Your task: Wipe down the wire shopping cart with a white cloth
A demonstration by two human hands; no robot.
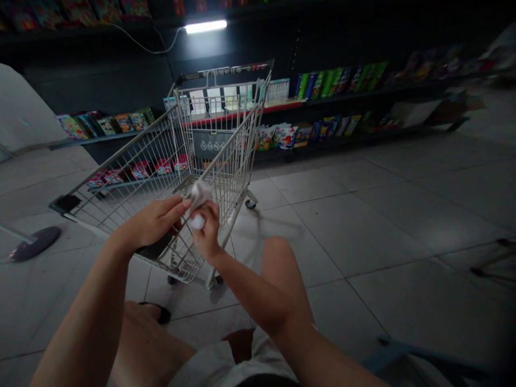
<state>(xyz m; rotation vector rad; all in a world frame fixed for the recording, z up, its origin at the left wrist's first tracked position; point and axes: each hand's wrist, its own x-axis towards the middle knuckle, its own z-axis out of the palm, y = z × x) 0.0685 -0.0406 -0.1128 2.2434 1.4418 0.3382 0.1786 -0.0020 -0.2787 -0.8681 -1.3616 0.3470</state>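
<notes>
Both my hands meet at the near end of a metal shopping cart (pixel 226 161), over its side rail. My right hand (pixel 207 231) is closed round a crumpled white cloth or tissue (pixel 200 194), blurred by motion; a rounded white bit pokes out between the fingers. From the left, my left hand (pixel 155 223) reaches over the basket with its fingers stretched out. Their tips touch or nearly touch the white cloth. The underside of that hand is partly hidden. A grey panel (pixel 213 145) hangs inside the cart's far end.
Dark shelves with boxes and packets (pixel 322 83) run behind the cart. A lit tube lamp (pixel 205 27) hangs above. My bent knee (pixel 278 258) is close to the cart. A round stand base (pixel 36 244) lies at left; a blue frame (pixel 387 355) is at lower right.
</notes>
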